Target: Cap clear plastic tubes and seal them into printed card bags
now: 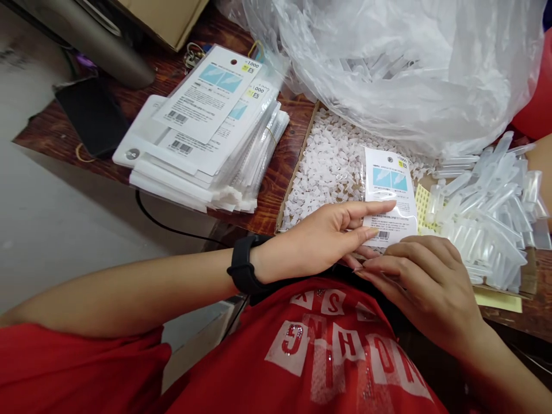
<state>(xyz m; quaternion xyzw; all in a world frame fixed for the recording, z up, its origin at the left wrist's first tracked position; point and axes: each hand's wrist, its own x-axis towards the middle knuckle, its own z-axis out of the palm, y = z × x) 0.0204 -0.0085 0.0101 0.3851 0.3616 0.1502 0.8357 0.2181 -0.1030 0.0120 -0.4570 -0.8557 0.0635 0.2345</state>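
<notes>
A clear plastic packet with a white printed card (390, 195) inside lies tilted over the carton's front part. My left hand (328, 236) holds its lower left side, with forefinger and thumb across the front and the other fingers beneath. Close to the packet's bottom edge, my right hand (425, 276) is closed, thumb and fingertips pinched together beside my left fingertips. What lies in that pinch is too small to make out. Many small white plastic pieces (321, 164) fill the shallow carton behind my left hand. Beyond my right hand is a heap of translucent plastic tubes (487, 213).
To the left, a stack of packaged cards (207, 109) rests on the wooden table (297, 115). A black phone (90, 115) lies at the table's left end. A large clear bag (401, 63) bulges over the carton's back. A yellow dotted sheet (425, 210) sits by the tubes.
</notes>
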